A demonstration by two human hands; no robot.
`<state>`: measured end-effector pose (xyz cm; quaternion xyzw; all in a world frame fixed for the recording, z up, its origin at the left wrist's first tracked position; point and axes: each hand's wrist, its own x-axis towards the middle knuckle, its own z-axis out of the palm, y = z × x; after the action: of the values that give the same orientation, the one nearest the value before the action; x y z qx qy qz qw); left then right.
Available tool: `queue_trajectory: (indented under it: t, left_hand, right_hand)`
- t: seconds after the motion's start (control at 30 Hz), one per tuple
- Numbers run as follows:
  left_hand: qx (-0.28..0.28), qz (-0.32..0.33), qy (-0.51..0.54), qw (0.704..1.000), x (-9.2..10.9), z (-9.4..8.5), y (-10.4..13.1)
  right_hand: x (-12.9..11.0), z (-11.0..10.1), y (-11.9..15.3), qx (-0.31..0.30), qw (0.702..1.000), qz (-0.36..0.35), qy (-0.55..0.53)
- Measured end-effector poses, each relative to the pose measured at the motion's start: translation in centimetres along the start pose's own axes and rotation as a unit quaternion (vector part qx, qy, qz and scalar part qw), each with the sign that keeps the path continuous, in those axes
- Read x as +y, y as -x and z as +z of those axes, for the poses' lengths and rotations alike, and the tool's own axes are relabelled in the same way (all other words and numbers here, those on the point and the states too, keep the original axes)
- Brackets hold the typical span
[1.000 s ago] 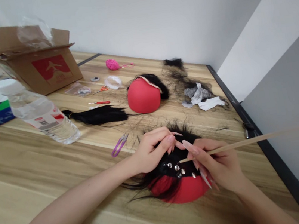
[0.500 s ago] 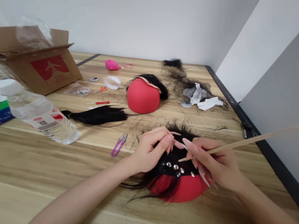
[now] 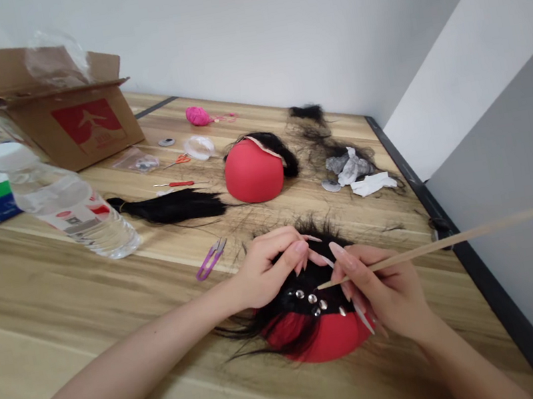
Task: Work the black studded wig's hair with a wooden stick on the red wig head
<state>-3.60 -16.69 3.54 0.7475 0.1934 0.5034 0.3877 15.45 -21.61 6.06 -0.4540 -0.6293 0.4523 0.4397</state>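
Observation:
A red dome-shaped form point(image 3: 331, 337) lies on the table before me, with a black hair piece point(image 3: 292, 313) over its upper part. Several shiny round clips or studs point(image 3: 312, 298) dot the black area near the red edge. My left hand point(image 3: 276, 262) rests on top of the hair piece, fingers curled and pressed into it; its fingertips are partly hidden. From the right, my right hand point(image 3: 383, 279) pinches a thin wooden stick point(image 3: 436, 245), closed around it like a pen. The stick's pointed tip touches or hovers just above the black surface beside the studs.
Purple thread snips point(image 3: 211, 260) lie left of the form. Beyond are a water bottle point(image 3: 70, 207), a black hair bundle point(image 3: 171, 206), another red form point(image 3: 252, 171), crumpled white and grey scraps point(image 3: 358, 171) and a cardboard box point(image 3: 78, 131). A wall point(image 3: 230, 36) stands behind.
The stick's far end has dropped slightly and shifted left as my right hand tilts it a little. My left hand keeps its place; the whole view moves slightly.

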Motion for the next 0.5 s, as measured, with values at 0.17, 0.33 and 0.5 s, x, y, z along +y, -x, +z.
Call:
queue_trajectory:
  t: [0.17, 0.33, 0.5]
  left_hand:
    - [-0.001, -0.003, -0.007, 1.000, 0.13, -0.03, -0.07]
    - [-0.001, -0.003, -0.012, 1.000, 0.34, -0.05, -0.18]
    - [0.000, 0.001, -0.008, 1.000, 0.29, -0.02, -0.13]
  right_hand:
    - [0.01, -0.09, -0.03, -0.007, 1.000, -0.011, 0.011]
    - [0.10, -0.16, -0.18, -0.013, 0.999, -0.040, 0.021]
    - [0.02, -0.05, -0.31, -0.006, 0.999, -0.047, 0.015]
